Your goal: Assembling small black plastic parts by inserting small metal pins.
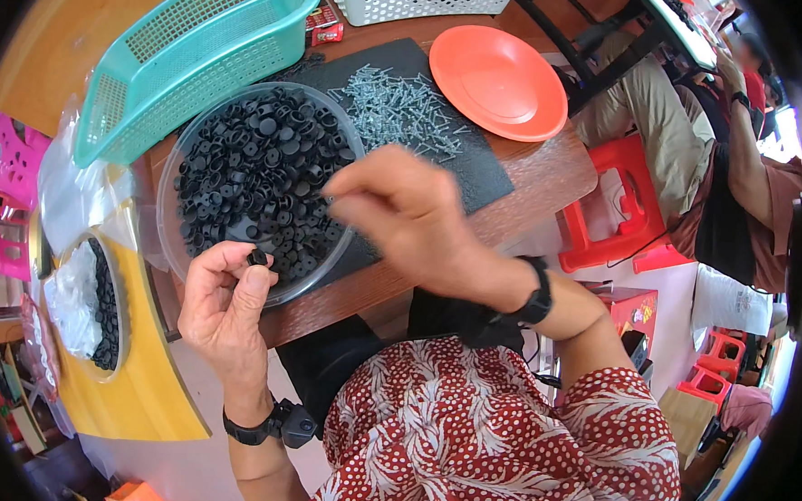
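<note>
pinching a small black part [256, 257] in the left hand [226, 305], with the grip clamped on it between thumb and fingertips, over the near rim of a clear round tub [161, 206]; probably held there to stay in plain sight and close to the supply. hovering with the right hand [411, 224] at the tub's right, near both the heaped black parts [252, 152] and the loose screws [395, 110], seemingly for easy reach. curled at the fingers there, but too blurred to tell whether holding anything. scattered with screws on a dark mat [482, 178], likely for picking singly. set farther out on the tabletop [550, 172], an orange plate [499, 79] at far right and a teal basket [191, 103] at far left, perhaps to spare the near side for both arms.
</note>
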